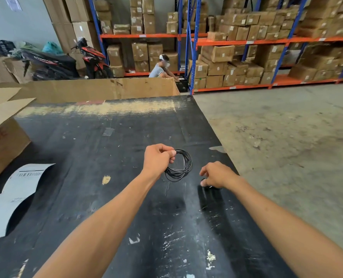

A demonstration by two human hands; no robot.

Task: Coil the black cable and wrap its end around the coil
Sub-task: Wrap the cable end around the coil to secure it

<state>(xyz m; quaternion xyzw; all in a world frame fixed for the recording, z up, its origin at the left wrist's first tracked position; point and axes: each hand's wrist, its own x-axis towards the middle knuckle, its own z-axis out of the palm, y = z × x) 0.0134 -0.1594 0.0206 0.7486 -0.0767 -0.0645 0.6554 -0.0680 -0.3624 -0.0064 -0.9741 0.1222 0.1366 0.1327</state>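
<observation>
The thin black cable (pixel 183 167) hangs as a round coil of several loops above the black table (pixel 106 149). My left hand (pixel 159 158) pinches the coil at its upper left, fingers closed around the strands. My right hand (pixel 216 174) is to the right of the coil and slightly lower, near the table's right edge, fingers curled downward with a small dark piece under the fingertips; whether that piece is the cable's end is unclear.
A curled printed paper sheet (pixel 16 195) lies on the table's left. An open cardboard box (pixel 2 137) stands at far left, a cardboard wall (pixel 106 89) behind the table. Concrete floor (pixel 287 137) lies right. A person (pixel 160 67) crouches by the shelving.
</observation>
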